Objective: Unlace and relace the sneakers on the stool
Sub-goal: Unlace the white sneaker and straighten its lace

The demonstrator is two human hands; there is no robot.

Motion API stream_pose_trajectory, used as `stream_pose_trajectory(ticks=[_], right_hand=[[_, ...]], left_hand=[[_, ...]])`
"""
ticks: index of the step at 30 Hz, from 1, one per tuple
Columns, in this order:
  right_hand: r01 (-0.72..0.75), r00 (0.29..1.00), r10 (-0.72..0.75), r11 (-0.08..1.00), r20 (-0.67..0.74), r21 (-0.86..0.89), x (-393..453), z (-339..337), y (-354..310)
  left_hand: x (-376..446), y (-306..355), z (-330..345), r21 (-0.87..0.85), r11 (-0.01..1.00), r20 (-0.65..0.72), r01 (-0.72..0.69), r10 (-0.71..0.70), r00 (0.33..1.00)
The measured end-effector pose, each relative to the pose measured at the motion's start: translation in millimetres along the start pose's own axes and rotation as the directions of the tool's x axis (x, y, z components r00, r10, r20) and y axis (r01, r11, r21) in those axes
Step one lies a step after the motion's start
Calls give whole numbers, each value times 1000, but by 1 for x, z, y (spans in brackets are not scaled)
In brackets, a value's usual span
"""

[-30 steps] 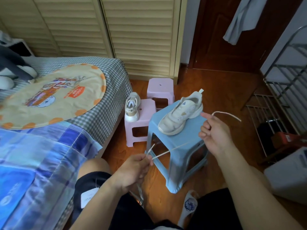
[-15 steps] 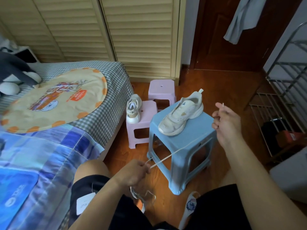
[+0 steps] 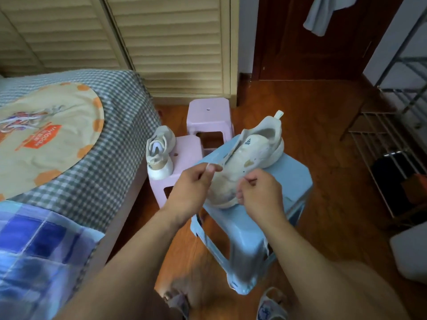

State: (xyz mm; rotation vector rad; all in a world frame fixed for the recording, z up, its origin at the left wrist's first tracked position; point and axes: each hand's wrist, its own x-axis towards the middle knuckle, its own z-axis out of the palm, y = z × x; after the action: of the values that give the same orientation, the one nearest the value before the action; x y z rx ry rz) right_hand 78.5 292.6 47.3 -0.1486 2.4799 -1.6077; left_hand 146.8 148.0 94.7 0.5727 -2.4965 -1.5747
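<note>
**Threading the lace back into the sneaker on the blue stool**

We take the blue stool (image 3: pixel 293 179) as our landmark. On its top lies the cream sneaker (image 3: pixel 258 153), toe toward us and heel toward the far edge, its tongue standing open and no lace visible across the eyelets. Our left hand (image 3: pixel 194 188) sits at the stool's near left corner, thumb and forefinger pinched on the tip of the white lace (image 3: pixel 213 164) just beside the sneaker's lower eyelets. Our right hand (image 3: pixel 258 192) hovers over the toe, fingers curled in a pinch; we think it holds the other lace end, but the frame is too blurred there to be sure. Left of the blue stool, on a pink stool (image 3: pixel 184 155), stands the second sneaker (image 3: pixel 159 153), heel toward us. A second pink stool (image 3: pixel 208 114) sits behind, and the bed (image 3: pixel 111 125) runs along the far left.

We judge the lace to be light, limp and a little slippery, so it will flop unless held close to its stiff tip; that tip is the place to pinch for pushing through an eyelet. The sneaker looks light with a soft upper, likely to slide on the smooth plastic, so steadying it at the eyelet flap or the toe seems wise while the lace is pulled through.
</note>
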Motion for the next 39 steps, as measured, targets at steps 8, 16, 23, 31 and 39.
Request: stream_pose_trajectory(ticks=[8,16,23,31,39], right_hand=[[-80,997,77,951,-20,-298,17,1,-8],[-230,973,230,973,25,-24,16,14,5],[-262,962,270,954,-35,143,13,27,11],[-314,945,325,934,-43,171,15,31,11],[-387,917,388,812,92,436,13,26,4]], left_hand=[[49,-9,35,201,979,120,-27,3,993],[57,-4,26,173,984,178,39,-70,982],[55,-9,26,85,995,200,60,-76,977],[47,-12,27,185,980,186,-78,44,982],[77,7,16,502,811,409,-299,82,909]])
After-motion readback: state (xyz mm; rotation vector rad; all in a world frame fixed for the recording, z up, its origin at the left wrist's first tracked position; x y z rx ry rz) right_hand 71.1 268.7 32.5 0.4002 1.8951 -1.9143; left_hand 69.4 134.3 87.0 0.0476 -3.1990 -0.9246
